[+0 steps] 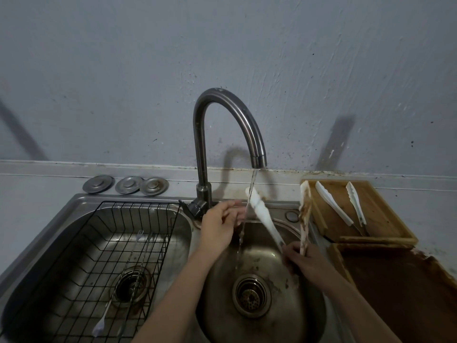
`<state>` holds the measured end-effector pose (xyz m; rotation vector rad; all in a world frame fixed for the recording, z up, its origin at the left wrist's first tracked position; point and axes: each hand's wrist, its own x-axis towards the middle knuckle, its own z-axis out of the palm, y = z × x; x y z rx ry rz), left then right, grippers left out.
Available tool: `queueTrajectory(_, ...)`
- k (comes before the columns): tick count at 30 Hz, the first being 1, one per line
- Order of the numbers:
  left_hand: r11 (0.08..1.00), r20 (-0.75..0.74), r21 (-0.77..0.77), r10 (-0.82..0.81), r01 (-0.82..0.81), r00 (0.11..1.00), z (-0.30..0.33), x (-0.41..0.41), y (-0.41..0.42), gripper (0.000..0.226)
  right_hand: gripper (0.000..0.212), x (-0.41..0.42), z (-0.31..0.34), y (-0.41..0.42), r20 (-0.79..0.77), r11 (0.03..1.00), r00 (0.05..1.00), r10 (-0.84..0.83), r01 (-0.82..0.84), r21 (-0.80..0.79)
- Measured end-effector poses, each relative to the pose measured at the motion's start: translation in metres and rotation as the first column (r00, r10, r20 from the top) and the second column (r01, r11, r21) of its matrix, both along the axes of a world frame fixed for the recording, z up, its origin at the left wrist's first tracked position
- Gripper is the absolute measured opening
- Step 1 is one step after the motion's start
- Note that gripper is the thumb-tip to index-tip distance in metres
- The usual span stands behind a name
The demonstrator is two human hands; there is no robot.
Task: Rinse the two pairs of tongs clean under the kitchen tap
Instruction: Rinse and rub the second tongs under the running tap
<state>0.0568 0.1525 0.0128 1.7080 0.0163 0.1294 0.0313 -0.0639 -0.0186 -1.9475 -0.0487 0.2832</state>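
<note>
My right hand [305, 262] grips the hinge end of a white pair of tongs [262, 214] over the right sink bowl [309, 305]. Its arms are spread: the left arm lies in the water stream, the right arm [304, 211] is smeared brown. Water runs from the curved tap [222, 125]. My left hand [222, 222] is beside the stream, fingers apart, holding nothing, close to the left tong arm. A second white pair of tongs [332, 206] lies on the wooden tray [385, 216] at the right.
A black wire rack [81, 256] sits in the left bowl with a long thin utensil [118, 280] in it. Three metal sink plugs [126, 185] lie behind the sink. A brown-stained board [395, 293] lies in front of the wooden tray. The grey wall stands behind.
</note>
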Motion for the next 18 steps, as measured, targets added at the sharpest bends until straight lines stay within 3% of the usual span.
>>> queueTrajectory(4, 0.971, -0.023, -0.239, -0.021, 0.015, 1.000, 0.009, 0.002, 0.003, 0.026, 0.008, 0.002, 0.012, 0.000, 0.050, 0.999, 0.998, -0.030, 0.030, 0.013)
queueTrajectory(7, 0.950, -0.071, -0.301, -0.109, 0.083, 0.991, 0.009, 0.000, 0.000, 0.022, 0.017, 0.001, 0.024, 0.008, 0.061, 0.999, 0.998, 0.033, -0.033, 0.009)
queueTrajectory(13, 0.893, -0.230, -0.440, -0.218, 0.099, 0.948, -0.008, -0.009, -0.018, 0.017, 0.007, 0.007, 0.032, 0.036, 0.079, 0.999, 0.996, -0.050, 0.050, 0.003)
queueTrajectory(18, 0.720, -0.148, -0.684, -0.291, 0.115, 0.945, -0.016, -0.015, -0.024, 0.029, 0.013, 0.017, 0.038, 0.060, 0.054, 0.994, 0.997, 0.064, -0.058, -0.096)
